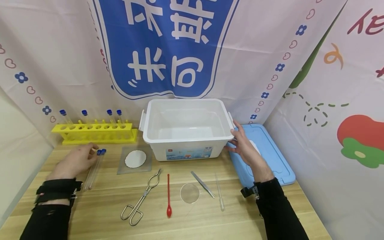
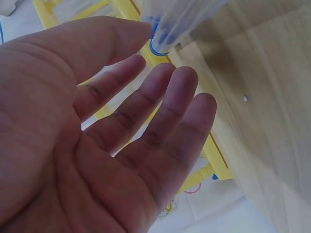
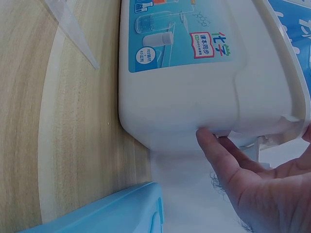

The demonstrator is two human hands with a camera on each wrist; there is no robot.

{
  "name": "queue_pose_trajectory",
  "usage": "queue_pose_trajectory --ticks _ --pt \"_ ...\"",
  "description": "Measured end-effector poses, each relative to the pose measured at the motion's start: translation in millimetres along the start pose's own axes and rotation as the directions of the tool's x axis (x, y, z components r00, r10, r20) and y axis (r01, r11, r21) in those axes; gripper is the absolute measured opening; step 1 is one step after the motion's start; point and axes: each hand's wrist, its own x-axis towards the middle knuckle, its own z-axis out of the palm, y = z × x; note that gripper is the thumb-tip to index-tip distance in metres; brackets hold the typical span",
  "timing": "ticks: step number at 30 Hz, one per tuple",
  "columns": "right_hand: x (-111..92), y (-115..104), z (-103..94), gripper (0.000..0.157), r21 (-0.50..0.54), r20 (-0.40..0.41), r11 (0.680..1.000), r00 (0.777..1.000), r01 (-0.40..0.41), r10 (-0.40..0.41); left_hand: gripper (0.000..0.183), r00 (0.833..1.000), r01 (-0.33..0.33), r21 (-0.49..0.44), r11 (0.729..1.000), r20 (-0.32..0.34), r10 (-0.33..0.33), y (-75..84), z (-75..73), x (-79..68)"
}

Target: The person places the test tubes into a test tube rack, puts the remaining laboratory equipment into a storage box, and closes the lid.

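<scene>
My left hand (image 1: 76,160) hovers at the left beside two blue-capped test tubes (image 1: 95,171) lying on the table. Its fingers are loosely curved and hold nothing; in the left wrist view the thumb tip comes close to a blue cap (image 2: 159,46). My right hand (image 1: 247,146) touches the right end of a white plastic storage bin (image 1: 186,146). In the right wrist view, fairly straight fingertips (image 3: 206,138) press the bin's side wall beneath the rim, and the thumb is mostly out of frame.
A yellow rack (image 1: 96,136) holds several capped tubes. Wire gauze (image 1: 123,168), crucible tongs (image 1: 146,193), a red spoon (image 1: 169,196), a clear round dish (image 1: 190,193), tweezers (image 1: 202,184) and a dropper (image 1: 220,196) lie in front. A blue lid (image 1: 273,156) lies right.
</scene>
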Motion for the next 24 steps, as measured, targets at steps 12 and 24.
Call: queue_pose_trajectory --ticks 12,24 --pt "0.2 0.7 -0.6 0.072 -0.005 0.004 1.0 1.0 0.002 -0.002 0.045 1.0 0.004 0.036 0.999 0.012 -0.005 -0.8 0.4 -2.5" --pt "-0.3 0.3 -1.0 0.073 0.006 0.004 1.0 1.0 0.005 -0.005 0.052 0.999 0.026 -0.015 1.0 0.029 -0.026 5.5 -7.6 -7.2"
